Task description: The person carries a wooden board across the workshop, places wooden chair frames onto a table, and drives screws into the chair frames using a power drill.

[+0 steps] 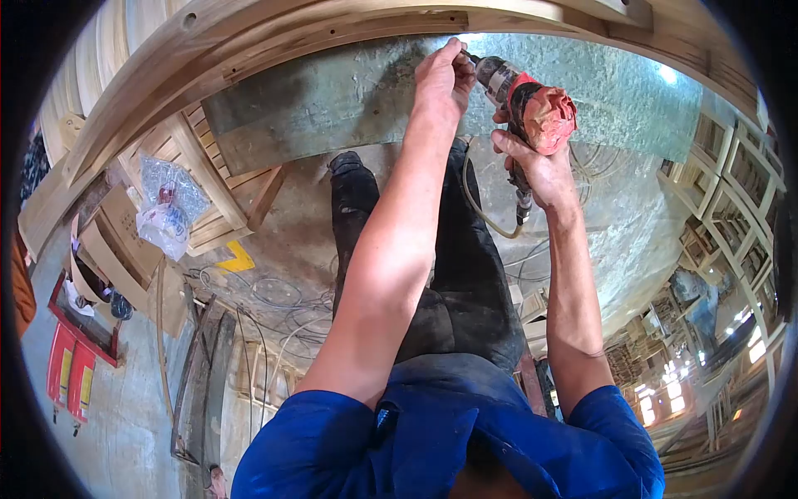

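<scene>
My right hand [536,170] is wrapped round the grip of an air-powered driver [532,108], whose body is covered in crumpled red tape. A hose runs from the bottom of its handle. The driver's nose points up and left, toward my left hand [445,75]. The fingers of my left hand are pinched together at the tip of the driver, just below the edge of a curved wooden frame [332,32]. What they hold, if anything, is too small to make out. Behind both hands lies a grey-green worn board [357,100].
Slatted wooden pieces [199,183] and a clear plastic bag [166,224] are at the left. Red and yellow boxes [71,374] lie at the lower left. Hoses loop over the floor [291,241]. Wooden frames [731,183] are stacked at the right.
</scene>
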The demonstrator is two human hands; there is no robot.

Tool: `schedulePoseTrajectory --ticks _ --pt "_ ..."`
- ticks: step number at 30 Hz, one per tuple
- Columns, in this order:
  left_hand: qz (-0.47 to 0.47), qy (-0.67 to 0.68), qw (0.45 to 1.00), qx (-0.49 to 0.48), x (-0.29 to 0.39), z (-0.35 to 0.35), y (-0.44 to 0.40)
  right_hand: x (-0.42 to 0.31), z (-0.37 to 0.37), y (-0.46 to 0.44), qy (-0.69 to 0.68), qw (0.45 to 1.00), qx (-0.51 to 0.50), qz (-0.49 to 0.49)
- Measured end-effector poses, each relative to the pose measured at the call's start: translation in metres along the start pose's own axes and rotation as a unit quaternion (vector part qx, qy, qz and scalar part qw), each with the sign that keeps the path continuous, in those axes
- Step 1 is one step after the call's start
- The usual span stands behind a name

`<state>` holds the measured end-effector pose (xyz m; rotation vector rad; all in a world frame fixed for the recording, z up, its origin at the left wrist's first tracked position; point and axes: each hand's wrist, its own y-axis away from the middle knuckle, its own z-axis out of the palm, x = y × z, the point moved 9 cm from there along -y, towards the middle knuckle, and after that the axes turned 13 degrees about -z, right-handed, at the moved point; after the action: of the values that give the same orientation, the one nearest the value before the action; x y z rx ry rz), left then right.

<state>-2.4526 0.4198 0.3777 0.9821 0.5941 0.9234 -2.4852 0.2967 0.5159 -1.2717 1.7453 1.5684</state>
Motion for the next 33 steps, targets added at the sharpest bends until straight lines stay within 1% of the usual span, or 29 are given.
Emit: schedulePoseTrajectory --ticks 1,2,3,4,5,7,8,9,11,12,13,15,16,17,19,20,21,23,24,26,27,29,31,32,33 --pt "0.001 0.001 1.0 0.0 -0.001 0.003 0.001 0.0 0.001 0.0 -0.001 1.0 0.0 -0.001" --pt "-0.018 0.043 0.999 -0.014 -0.005 0.007 0.001 0.0 0.002 -0.001 0.0 1.0 -0.002 -0.001" --pt "-0.037 0.084 0.995 -0.028 -0.009 0.01 0.001 0.0 0.003 -0.002 -0.027 1.0 0.011 0.004" --pt "-0.039 0.091 0.994 -0.048 -0.008 0.014 0.002 0.001 0.005 -0.002 -0.054 0.998 0.024 0.01" --pt "-0.037 0.093 0.994 -0.048 -0.009 0.014 -0.003 -0.003 0.008 -0.004 -0.053 0.998 0.021 0.009" --pt "-0.045 0.123 0.989 -0.069 -0.009 0.02 -0.017 -0.009 0.007 -0.008 -0.023 0.998 0.05 0.012" --pt "-0.054 0.107 0.988 -0.097 -0.008 0.026 -0.023 -0.009 0.007 -0.014 0.024 0.999 0.047 0.003" --pt "-0.053 0.109 0.988 -0.098 -0.007 0.026 -0.028 -0.006 0.008 -0.019 0.026 0.999 0.045 0.003" --pt "-0.031 0.097 0.986 -0.133 0.002 0.034 -0.035 -0.011 0.012 -0.032 0.057 0.996 0.039 -0.051" --pt "-0.062 0.135 0.981 -0.127 0.002 0.035 -0.049 -0.014 0.014 -0.037 0.034 0.998 0.041 -0.035" --pt "-0.059 0.138 0.98 -0.129 0.005 0.034 -0.058 -0.019 0.015 -0.043 0.036 0.998 0.038 -0.037" --pt "-0.047 0.079 0.984 -0.15 0.01 0.036 -0.07 -0.019 0.018 -0.052 0.036 0.999 0.035 -0.011" --pt "-0.065 0.098 0.984 -0.132 0.009 0.034 -0.078 -0.021 0.019 -0.058 0.058 0.998 0.027 -0.011" --pt "-0.065 0.1 0.984 -0.134 0.011 0.033 -0.08 -0.022 0.021 -0.063 0.061 0.998 0.027 -0.012" --pt "-0.071 -0.015 0.995 -0.064 0.011 0.023 -0.086 -0.019 0.027 -0.073 0.107 0.994 0.005 0.029" --pt "-0.06 0.022 0.995 -0.071 0.015 0.027 -0.08 -0.022 0.03 -0.078 0.087 0.995 0.003 0.039" --pt "-0.037 0.018 0.998 -0.04 0.021 0.023 -0.071 -0.029 0.033 -0.083 0.088 0.995 0.002 0.04" --pt "-0.034 -0.005 0.999 0.014 0.028 0.007 -0.049 -0.04 0.038 -0.089 0.06 0.996 -0.003 0.063" --pt "-0.037 -0.007 0.999 0.012 0.03 -0.004 -0.044 -0.046 0.038 -0.093 0.061 0.995 0.006 0.078" --pt "0.011 -0.103 0.995 0.013 0.038 -0.037 -0.025 -0.046 0.04 -0.096 0.059 0.993 0.017 0.101" --pt "0.017 -0.109 0.993 0.037 0.039 -0.058 -0.016 -0.043 0.04 -0.095 0.055 0.991 0.023 0.123" --pt "0.016 -0.11 0.99 0.088 0.041 -0.109 0.002 -0.038 0.042 -0.097 0.049 0.99 0.029 0.131" --pt "0.01 -0.109 0.984 0.141 0.05 -0.15 0.03 -0.021 0.043 -0.103 0.008 0.982 0.063 0.175" --pt "0.015 -0.11 0.979 0.173 0.056 -0.173 0.041 -0.012 0.044 -0.106 -0.025 0.981 0.074 0.177" --pt "0.024 -0.118 0.978 0.171 0.064 -0.193 0.047 -0.011 0.044 -0.109 -0.025 0.981 0.075 0.177"
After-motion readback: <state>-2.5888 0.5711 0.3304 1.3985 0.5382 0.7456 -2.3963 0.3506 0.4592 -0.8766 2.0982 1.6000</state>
